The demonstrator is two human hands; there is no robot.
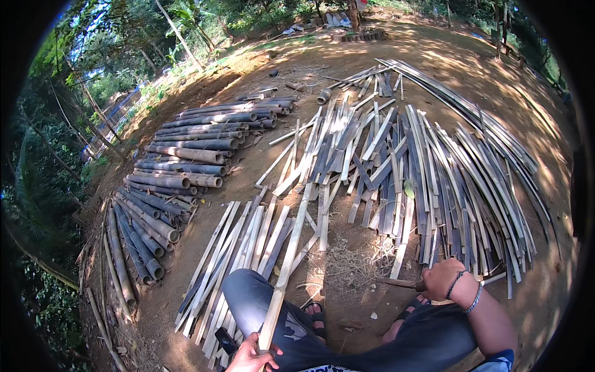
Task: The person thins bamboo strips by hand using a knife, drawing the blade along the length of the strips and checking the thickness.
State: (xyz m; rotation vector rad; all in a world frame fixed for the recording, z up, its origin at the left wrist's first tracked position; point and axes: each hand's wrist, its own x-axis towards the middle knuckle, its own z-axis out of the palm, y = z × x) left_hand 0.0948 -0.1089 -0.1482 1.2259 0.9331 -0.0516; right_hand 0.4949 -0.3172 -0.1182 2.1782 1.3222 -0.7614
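Note:
My left hand (254, 356), low in the view, is closed around the near end of a long split bamboo strip (286, 266). The strip runs up past my left knee, its pale inner face showing, toward the heap ahead. My right hand (441, 279) is a fist on the handle of a knife (400, 283) over my right leg. Its dark, narrow blade points left, apart from the strip. Beneath the left-hand strip lie many cut bamboo strips (214, 254) beside my left leg.
A large heap of bamboo strips (434, 180) spreads ahead and to the right. Whole bamboo poles (186, 154) lie stacked at the left. Shavings (356, 257) litter the dirt between my sandalled feet. A small black object (225, 340) is beside my left hand. Trees stand behind.

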